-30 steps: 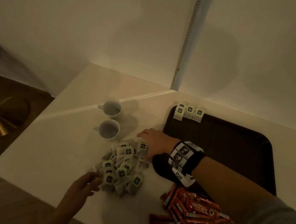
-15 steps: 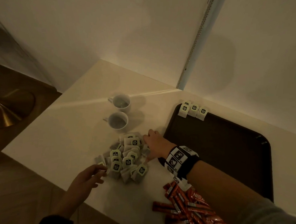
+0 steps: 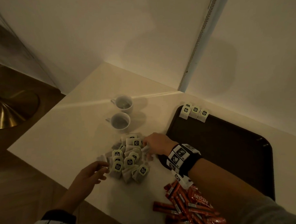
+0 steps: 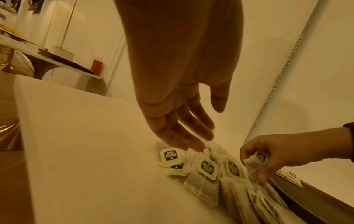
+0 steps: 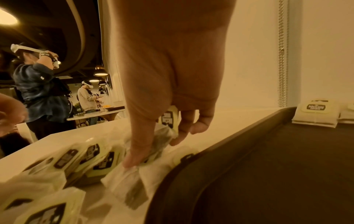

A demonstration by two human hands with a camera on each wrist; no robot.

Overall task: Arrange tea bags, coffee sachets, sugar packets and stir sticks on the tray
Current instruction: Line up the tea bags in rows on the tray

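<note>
A heap of tea bags with pale green tags lies on the white table, left of the dark tray. My right hand is at the heap's right edge and pinches a tea bag between curled fingers and thumb. My left hand hovers at the heap's left edge with straight, relaxed fingers and holds nothing. Three tea bags stand in a row at the tray's far left corner. Red coffee sachets lie in a pile near the table's front edge.
Two white cups stand behind the heap. Walls close off the table's far sides. A brass stand base sits on the floor to the left. Other people stand far off in the right wrist view.
The right hand has drawn back slightly along the heap's right edge, fingers curling on a tea bag. The left hand has stayed at the heap's left edge.
</note>
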